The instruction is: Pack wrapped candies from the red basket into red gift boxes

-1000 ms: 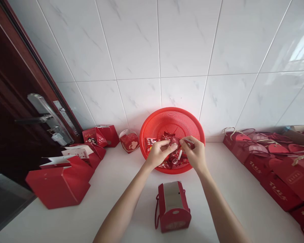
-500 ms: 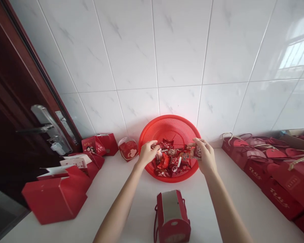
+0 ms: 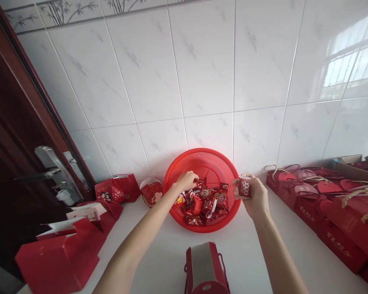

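A round red plastic basket [image 3: 184,161] leans near the wall, with several red-wrapped sweets [image 3: 196,204] in its lower half. My left hand [image 3: 187,181] reaches into the basket, fingers bent down at a red packet [image 3: 200,183] at the back of the pile; whether it grips it I cannot tell. Just off the basket's right rim, my right hand [image 3: 256,196] is closed on a small dark red packet with white print [image 3: 244,188]. Nearer to me stands a red gift box [image 3: 207,265] with cord handles, its pale top panel facing up.
Folded red boxes [image 3: 58,261] and small red gift bags [image 3: 116,190] line the left side by the door [image 3: 33,122]. A heart-patterned red container [image 3: 151,192] is left of the basket. Several filled-looking red boxes with rope handles [image 3: 334,212] crowd the right.
My left hand has moved from the sweets at the left to the back of the pile. My right hand has drawn out past the right rim with the packet. The view has tilted up.
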